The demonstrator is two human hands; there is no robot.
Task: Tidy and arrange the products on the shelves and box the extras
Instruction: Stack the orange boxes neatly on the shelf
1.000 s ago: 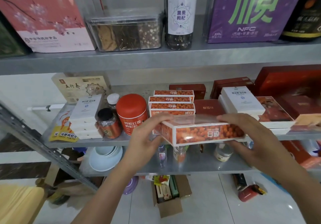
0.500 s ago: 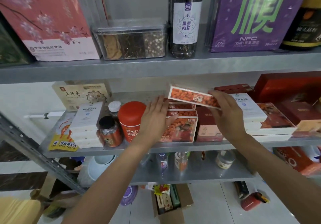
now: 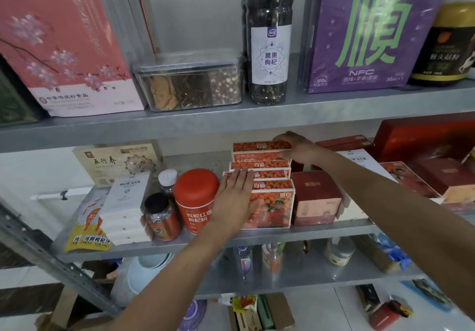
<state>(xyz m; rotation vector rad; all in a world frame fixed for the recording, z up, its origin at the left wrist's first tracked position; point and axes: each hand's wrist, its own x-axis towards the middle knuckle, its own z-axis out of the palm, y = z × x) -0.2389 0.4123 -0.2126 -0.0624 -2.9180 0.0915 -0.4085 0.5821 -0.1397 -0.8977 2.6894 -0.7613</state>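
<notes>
A row of orange berry-print boxes [image 3: 270, 203] stands on the middle shelf [image 3: 257, 237], one behind the other. My right hand [image 3: 295, 147] grips the right end of the rearmost orange box [image 3: 259, 147], which sits at the back of the row. My left hand [image 3: 235, 194] rests flat with straight fingers against the left front of the row, covering part of the front box. A red canister [image 3: 195, 199] stands just left of my left hand.
A dark red box [image 3: 317, 198] stands right of the row, white boxes [image 3: 126, 207] and a small dark-lidded jar [image 3: 159, 217] to the left. An open cardboard box [image 3: 259, 315] sits on the floor below. The upper shelf holds a tall jar [image 3: 268, 40] and a purple carton [image 3: 370, 30].
The orange box went from in front of the shelf, held in both hands, to the back of the row. My left hand let go and now presses the row's front.
</notes>
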